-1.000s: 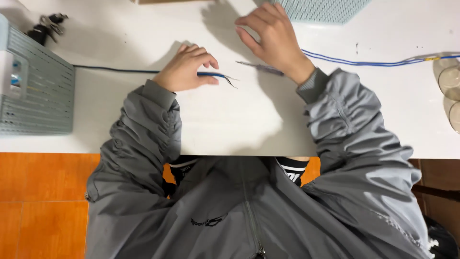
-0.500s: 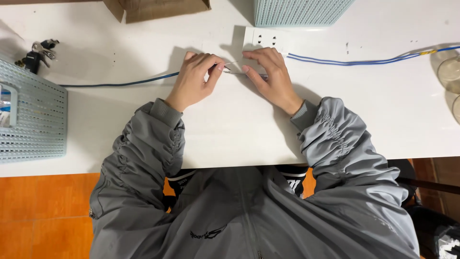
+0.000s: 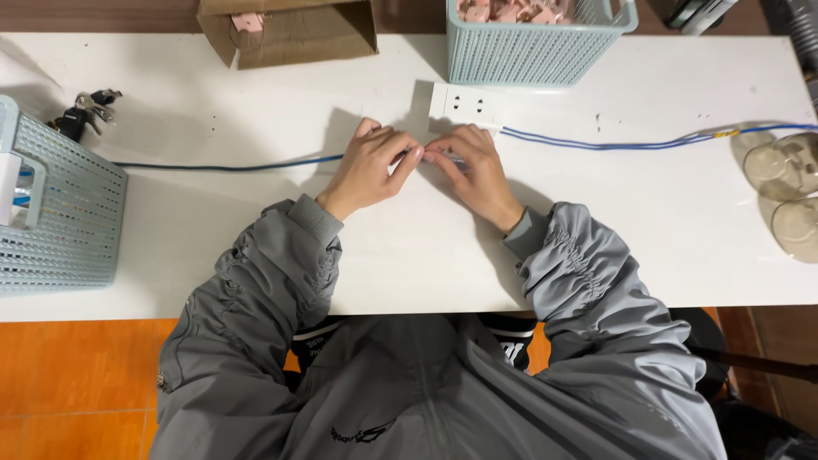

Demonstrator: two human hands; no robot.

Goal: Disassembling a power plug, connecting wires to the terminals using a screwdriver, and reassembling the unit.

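A thin blue cable runs in from the left across the smooth white surface and ends between the two hands, where its tip is hidden by the fingers. A second length of blue cable, two strands side by side, leads off to the right from the same spot. The left hand lies knuckles up, wrist bent inward, its fingers pinched narrow on the cable end. The right hand mirrors it, fingers curled tight and meeting the left fingertips in the middle; exactly what it grips cannot be made out. Both forearms wear grey, ruched jacket sleeves. Just beyond the hands lies a flat white socket block with small dark holes. Behind it stands a pale blue plastic mesh basket, beside a brown cardboard box. A second mesh basket sits at far left, near a bunch of keys. Two clear round lids lie at far right.
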